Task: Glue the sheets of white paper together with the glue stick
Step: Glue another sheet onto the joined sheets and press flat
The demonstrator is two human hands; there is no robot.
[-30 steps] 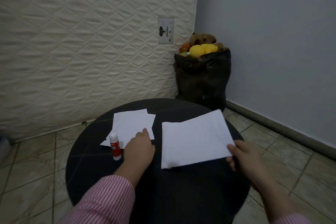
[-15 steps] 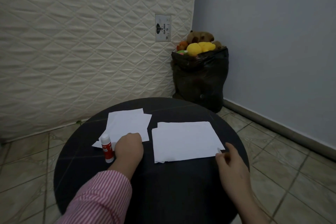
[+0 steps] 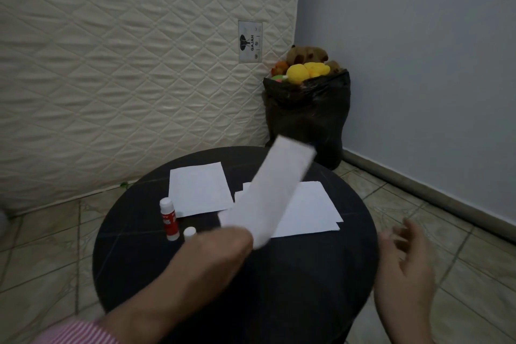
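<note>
In the middle of the frame the left hand (image 3: 223, 243) grips a sheet of white paper (image 3: 272, 190) by its lower end and holds it up off the round black table (image 3: 279, 288); the sheet is blurred and slants toward the upper right. The right hand (image 3: 405, 268) hangs at the lower right beside the table edge, fingers spread loosely and grasping nothing. Two more lots of paper lie flat on the table: one sheet (image 3: 199, 190) left of centre, and a small stack (image 3: 310, 209) to its right, partly hidden behind the raised sheet. The glue stick (image 3: 168, 218), red with a white cap, stands upright just beside the left sheet's near corner. A small white cap-like thing (image 3: 190, 232) sits close by it, next to the left hand. A black bag (image 3: 307, 114) of soft toys stands in the corner.
</note>
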